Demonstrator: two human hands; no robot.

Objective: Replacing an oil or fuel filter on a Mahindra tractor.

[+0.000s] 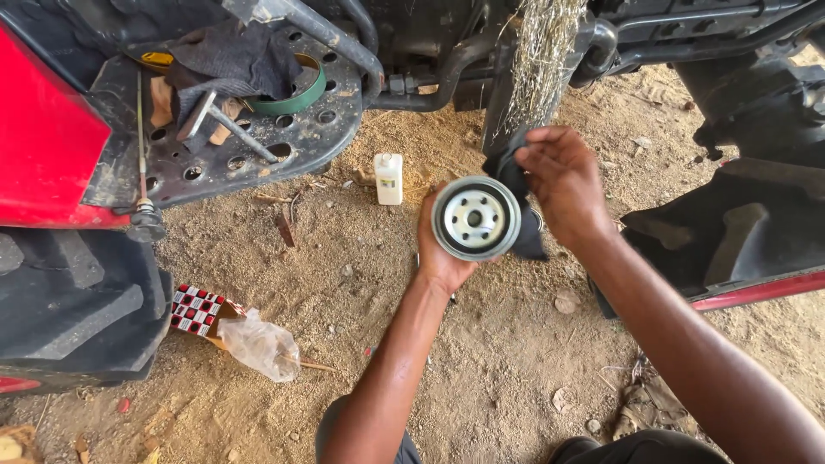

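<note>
My left hand (440, 251) holds a round metal filter (475, 218) from below and behind, with its open end facing up: a dark rubber ring, a white plate with several small holes and a centre hole. My right hand (560, 180) grips a dark cloth (514, 176) that hangs against the filter's right side. Both hands are over sandy ground, in front of a red machine.
A perforated metal step (249, 155) at upper left carries a dark rag, a green ring and a hammer. A small white bottle (388, 178) stands on the dirt. A checkered box with a plastic bag (258, 342) lies lower left, near a big tyre (69, 301). Black fender at right (739, 232).
</note>
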